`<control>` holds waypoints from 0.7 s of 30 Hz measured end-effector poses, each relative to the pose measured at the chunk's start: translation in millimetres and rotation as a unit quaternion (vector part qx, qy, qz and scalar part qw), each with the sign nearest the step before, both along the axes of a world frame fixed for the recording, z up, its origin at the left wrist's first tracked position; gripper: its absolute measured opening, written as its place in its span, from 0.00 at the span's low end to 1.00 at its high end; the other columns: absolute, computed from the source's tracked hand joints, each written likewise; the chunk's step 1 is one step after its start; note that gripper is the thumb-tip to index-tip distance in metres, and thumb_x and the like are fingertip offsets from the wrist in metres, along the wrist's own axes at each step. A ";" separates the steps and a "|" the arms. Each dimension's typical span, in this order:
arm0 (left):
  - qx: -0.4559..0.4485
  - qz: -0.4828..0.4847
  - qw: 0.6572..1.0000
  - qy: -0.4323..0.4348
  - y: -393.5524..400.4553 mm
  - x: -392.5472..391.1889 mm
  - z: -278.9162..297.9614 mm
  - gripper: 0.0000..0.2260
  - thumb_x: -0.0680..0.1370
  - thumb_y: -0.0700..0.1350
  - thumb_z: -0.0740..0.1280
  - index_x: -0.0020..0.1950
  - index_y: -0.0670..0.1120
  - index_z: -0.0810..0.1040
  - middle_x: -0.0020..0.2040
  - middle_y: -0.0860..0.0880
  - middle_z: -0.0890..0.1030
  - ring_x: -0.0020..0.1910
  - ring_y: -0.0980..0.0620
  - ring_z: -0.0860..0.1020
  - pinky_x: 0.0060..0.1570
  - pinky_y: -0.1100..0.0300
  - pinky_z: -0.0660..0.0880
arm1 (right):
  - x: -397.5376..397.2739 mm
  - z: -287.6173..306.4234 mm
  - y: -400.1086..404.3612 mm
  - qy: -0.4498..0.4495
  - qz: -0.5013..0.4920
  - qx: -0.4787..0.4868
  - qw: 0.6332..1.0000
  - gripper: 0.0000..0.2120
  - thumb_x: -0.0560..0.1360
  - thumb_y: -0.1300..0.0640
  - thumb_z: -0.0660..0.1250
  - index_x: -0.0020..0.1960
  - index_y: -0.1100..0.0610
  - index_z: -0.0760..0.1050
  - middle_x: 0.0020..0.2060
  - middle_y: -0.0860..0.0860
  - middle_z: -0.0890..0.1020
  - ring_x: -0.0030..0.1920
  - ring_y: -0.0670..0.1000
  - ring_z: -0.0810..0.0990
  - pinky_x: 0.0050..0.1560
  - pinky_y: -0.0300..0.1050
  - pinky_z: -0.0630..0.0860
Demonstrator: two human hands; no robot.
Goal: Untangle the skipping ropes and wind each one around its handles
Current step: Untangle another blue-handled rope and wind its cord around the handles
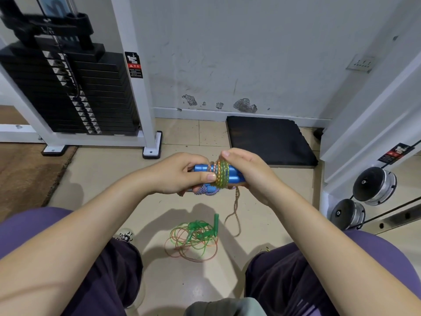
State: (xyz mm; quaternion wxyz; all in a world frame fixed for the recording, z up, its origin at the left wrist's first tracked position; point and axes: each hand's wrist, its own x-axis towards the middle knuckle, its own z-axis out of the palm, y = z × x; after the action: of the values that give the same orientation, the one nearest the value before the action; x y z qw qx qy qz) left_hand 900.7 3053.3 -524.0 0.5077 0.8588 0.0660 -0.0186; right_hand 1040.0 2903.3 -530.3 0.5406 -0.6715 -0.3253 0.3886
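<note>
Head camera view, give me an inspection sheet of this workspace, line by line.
Surface: beige tiled floor, scuffed near the wall.
Job's things: blue handles held side by side, multicoloured rope wound around them, its loose tail hanging to the floor; green rope lying in a loose tangle on the floor, not wound.
Clutter: black mat by the wall.
Grippers: left hand grips the handles' left end; right hand grips the right end, fingers on the coils.
Cables: nothing seen.
Surroundings: weight stack on the left, dumbbells on the right, chipped wall with a socket.
</note>
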 end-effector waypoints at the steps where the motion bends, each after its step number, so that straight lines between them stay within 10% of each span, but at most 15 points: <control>1: -0.019 0.020 1.000 -0.012 2.7 1.0 -0.9 0.12 0.80 0.50 0.66 0.42 0.44 0.74 0.30 0.50 0.77 0.27 0.53 0.73 0.30 0.58 0.72 | -0.4 0.3 0.7 0.030 0.000 0.015 0.999 0.12 0.80 0.48 0.63 0.48 0.56 0.78 0.37 0.51 0.79 0.33 0.51 0.76 0.31 0.41 0.69; 10: -0.183 0.183 0.961 -0.097 12.6 8.6 -1.9 0.11 0.83 0.48 0.60 0.46 0.42 0.74 0.29 0.49 0.73 0.24 0.53 0.65 0.25 0.62 0.67 | -4.6 -3.3 3.7 0.052 0.041 0.018 0.998 0.09 0.73 0.52 0.71 0.50 0.54 0.78 0.30 0.50 0.63 0.26 0.46 0.58 0.26 0.38 0.55; 21: -0.073 0.376 0.920 -0.083 43.0 7.8 -8.8 0.13 0.81 0.49 0.64 0.40 0.44 0.74 0.30 0.46 0.75 0.24 0.51 0.67 0.28 0.59 0.66 | -20.9 0.6 2.2 -0.347 0.006 -0.044 0.937 0.15 0.80 0.51 0.64 0.37 0.56 0.73 0.30 0.51 0.75 0.32 0.46 0.68 0.35 0.47 0.67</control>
State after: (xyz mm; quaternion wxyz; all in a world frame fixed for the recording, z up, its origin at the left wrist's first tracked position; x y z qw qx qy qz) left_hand 908.5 3096.4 -532.7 0.5421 0.7301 0.3396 0.2403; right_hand 1019.1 2905.5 -529.7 0.3614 -0.7860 -0.4790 0.1487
